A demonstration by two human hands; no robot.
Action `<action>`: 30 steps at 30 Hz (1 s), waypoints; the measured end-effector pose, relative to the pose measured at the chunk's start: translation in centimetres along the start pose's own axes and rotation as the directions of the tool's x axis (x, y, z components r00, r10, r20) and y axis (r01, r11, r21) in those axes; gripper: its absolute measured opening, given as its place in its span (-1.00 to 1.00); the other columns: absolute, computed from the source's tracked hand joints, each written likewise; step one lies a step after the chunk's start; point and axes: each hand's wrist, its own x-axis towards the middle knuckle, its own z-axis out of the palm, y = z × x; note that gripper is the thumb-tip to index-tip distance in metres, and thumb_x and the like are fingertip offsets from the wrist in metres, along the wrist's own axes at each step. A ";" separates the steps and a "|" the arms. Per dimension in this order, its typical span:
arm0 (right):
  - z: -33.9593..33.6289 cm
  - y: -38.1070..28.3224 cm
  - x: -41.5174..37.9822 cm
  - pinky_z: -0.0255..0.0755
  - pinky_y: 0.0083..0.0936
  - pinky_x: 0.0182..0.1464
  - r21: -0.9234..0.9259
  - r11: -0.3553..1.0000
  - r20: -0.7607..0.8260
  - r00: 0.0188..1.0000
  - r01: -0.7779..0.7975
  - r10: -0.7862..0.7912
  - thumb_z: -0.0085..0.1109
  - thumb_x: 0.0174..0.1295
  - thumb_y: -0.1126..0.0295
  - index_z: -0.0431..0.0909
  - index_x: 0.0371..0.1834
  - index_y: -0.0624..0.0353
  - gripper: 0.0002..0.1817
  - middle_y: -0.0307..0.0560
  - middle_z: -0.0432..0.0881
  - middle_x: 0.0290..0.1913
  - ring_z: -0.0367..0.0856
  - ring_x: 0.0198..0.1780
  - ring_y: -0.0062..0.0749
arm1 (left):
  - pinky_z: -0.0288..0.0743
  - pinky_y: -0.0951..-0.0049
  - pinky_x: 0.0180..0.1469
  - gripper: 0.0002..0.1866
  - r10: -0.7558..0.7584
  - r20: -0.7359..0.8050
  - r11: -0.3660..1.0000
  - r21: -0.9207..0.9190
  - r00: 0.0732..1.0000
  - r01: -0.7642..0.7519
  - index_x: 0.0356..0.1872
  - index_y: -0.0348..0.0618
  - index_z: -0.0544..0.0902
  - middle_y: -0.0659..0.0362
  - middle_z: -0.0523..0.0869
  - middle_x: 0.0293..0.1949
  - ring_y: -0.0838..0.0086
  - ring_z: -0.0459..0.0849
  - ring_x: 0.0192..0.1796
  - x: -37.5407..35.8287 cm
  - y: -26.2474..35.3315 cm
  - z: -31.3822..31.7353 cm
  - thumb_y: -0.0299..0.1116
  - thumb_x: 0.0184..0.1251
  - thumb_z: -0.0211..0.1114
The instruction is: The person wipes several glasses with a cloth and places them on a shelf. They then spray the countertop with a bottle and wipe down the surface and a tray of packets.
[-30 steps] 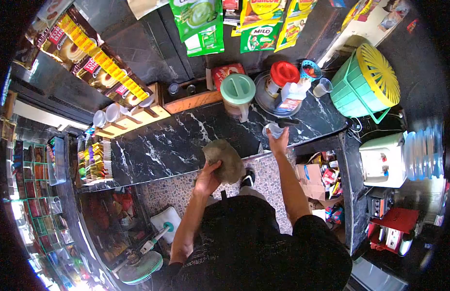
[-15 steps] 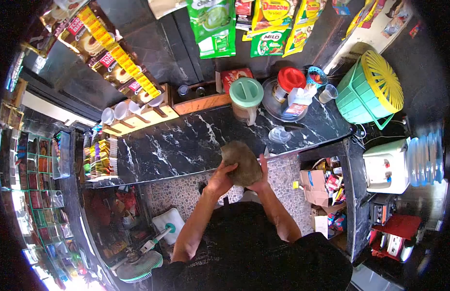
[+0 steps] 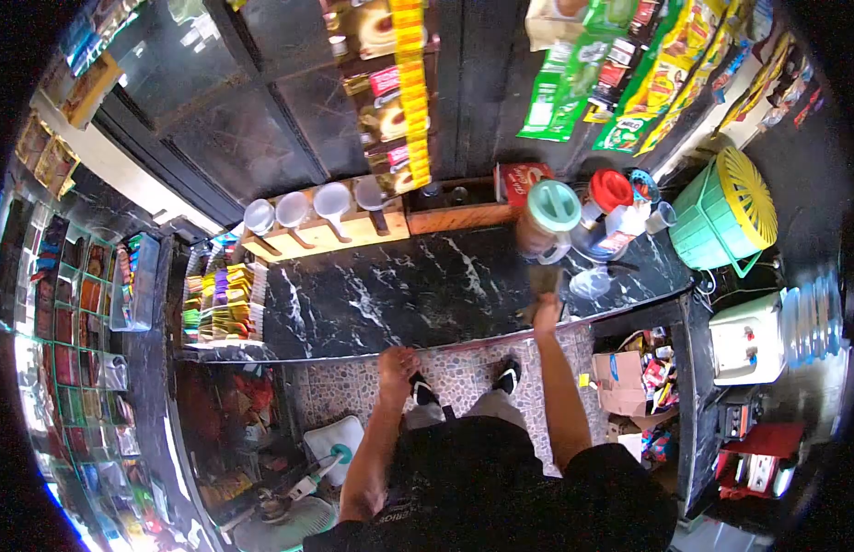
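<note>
A folded brown cloth (image 3: 544, 279), blurred by motion, is in my right hand (image 3: 546, 313) at the counter's front part. Its far end reaches toward the clear pitcher (image 3: 537, 237) with a green lid, which stands just behind it. Just right of the cloth lies a clear plastic cup or scoop (image 3: 590, 282). My left hand (image 3: 397, 370) is at the front edge of the black marbled counter (image 3: 353, 294), its fingers curled in and nothing visible in them.
Clear cups stand in a wooden holder (image 3: 326, 235) at the back. Sachet packs (image 3: 226, 299) fill the left end. A red-lidded jar (image 3: 611, 189) and a green basket with a yellow rim (image 3: 717, 216) stand at right. Coffee sachets (image 3: 390, 92) hang overhead.
My hands have parted: both held the brown cloth before, and now only the right does, farther right near the pitcher. The left has let go and moved left. The view has shifted left.
</note>
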 end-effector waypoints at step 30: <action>16.0 0.3 -2.7 -0.21 0.05 0.60 -0.915 0.165 0.323 0.915 0.367 -0.243 -0.24 0.53 0.16 0.13 0.59 0.17 -0.38 0.02 0.03 0.66 -0.12 0.66 0.07 | 0.59 -0.05 -0.16 -0.61 -0.279 -0.952 0.526 -0.261 -0.126 0.810 -0.02 -0.08 0.55 0.10 0.75 -0.11 0.14 0.75 -0.10 19.2 -0.1 -24.4 0.00 0.43 0.01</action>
